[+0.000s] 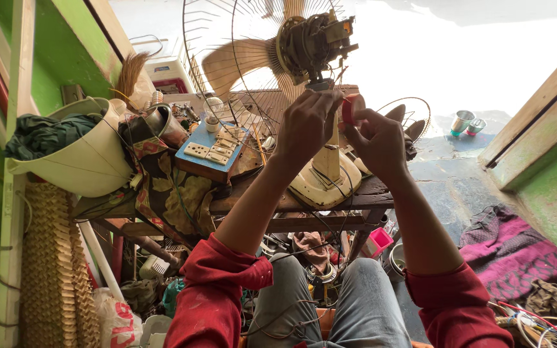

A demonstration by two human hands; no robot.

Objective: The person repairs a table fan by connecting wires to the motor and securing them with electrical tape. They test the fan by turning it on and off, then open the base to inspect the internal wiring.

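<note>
Looking down, head view: we sit at a cluttered wooden workbench (369,188) with both arms raised toward a table fan (304,45).
Left hand: our left hand (307,122) is curled shut just below the fan's motor housing, fingertips pinched at the top of the neck; what it grips is too small for us to tell.
Right hand: our right hand (378,138) is closed around a roll of red tape (351,108), held just beside the left hand.
Fan: it stands upright on its cream base (327,180) on the bench, wire guard open toward us, tan blades showing, motor bare at the back.
Between the hands: the cream neck of the fan runs down from the motor to the base.
Left of the fan: a blue switch board (211,151) with white sockets lies on the bench, and a cream bucket (78,161) holding dark cloth sits further left.
Right, on the floor: two small metal cups (469,122) stand well apart from us, and a purple cloth (510,248) lies near our right knee.
</note>
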